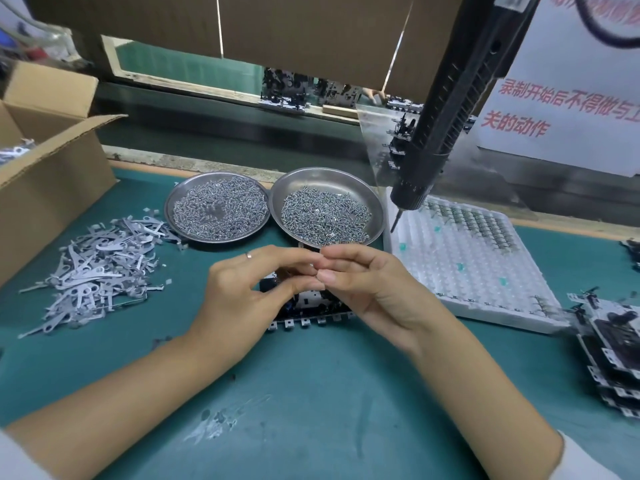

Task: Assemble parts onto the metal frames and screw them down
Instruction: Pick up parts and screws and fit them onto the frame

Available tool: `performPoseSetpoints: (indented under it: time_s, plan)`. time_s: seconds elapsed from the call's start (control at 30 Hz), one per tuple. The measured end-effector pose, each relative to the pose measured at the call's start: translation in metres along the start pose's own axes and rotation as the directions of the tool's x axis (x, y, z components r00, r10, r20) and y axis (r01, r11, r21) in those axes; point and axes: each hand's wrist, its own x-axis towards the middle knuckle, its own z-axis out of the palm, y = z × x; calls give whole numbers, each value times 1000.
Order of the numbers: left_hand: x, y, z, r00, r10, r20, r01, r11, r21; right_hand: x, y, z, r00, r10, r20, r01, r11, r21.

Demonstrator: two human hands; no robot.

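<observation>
The head view is the only one. Both hands meet just above a metal frame (304, 306) that lies flat on the green table (311, 393), close in front of the person, probably so that parts can be fitted from above. The left hand (242, 292) curls its fingers toward the thumb, and the right hand (360, 282) does the same, fingertips almost touching. They seem to pinch some small part between them, but it is too small to make out, so I cannot tell what either hand grips.

The frame is dark, with a row of pale square tabs along its near edge; most of it is hidden under the hands.

Supplies sit within easy reach: two round steel dishes of screws (217, 206) (327, 206) just beyond the hands, a heap of flat grey metal levers (97, 268) on the left, and a white blister tray (464, 258) on the right. An electric screwdriver (440, 133) hangs over the tray, untouched. Finished-looking frames are stacked (609, 348) at the far right.
</observation>
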Motion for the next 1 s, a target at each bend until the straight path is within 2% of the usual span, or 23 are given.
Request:
performPoseSetpoints:
  time_s: [0.13,0.2,0.23,0.3,0.33,0.4,0.47,0.53,0.63,0.7,0.83,1.0]
  plan:
    - [0,0,1,996,70,55,-70,997,8,-1,-4,-3,997,30,64,-28,999,-42]
    - [0,0,1,995,79,59,-79,997,-7,-6,-15,-6,995,38,93,-27,993,-116]
    - [1,0,1,997,69,48,-68,998,-12,-8,-22,-10,997,33,76,-18,982,-186]
    - [2,-2,-1,1000,3,0,-3,1000,-19,-13,-38,-24,997,-41,-70,9,910,-415]
    - [2,-2,-1,998,-56,-29,55,998,-33,-14,-45,-35,976,-128,-178,11,839,-544]
    - [3,-3,-2,979,-190,-74,183,979,-87,-15,-60,-60,860,-358,-363,-52,647,-761]
    - [3,-3,-1,950,-298,-91,280,945,-167,-14,-73,-85,732,-542,-413,-196,413,-889]
    - [4,-3,0,928,-361,-97,334,917,-218,-14,-85,-110,677,-621,-396,-338,215,-916]
    - [4,-2,1,911,-400,-104,365,897,-250,-11,-97,-138,700,-574,-424,-516,3,-857]
    - [4,-1,1,912,-397,-102,363,898,-248,-8,-101,-149,722,-513,-464,-583,-90,-808]
    - [4,-1,0,916,-392,-88,361,898,-251,-3,-100,-159,792,-444,-418,-556,-244,-795]
    - [4,-1,0,915,-396,-76,367,895,-253,-3,-97,-167,816,-477,-327,-514,-342,-786]
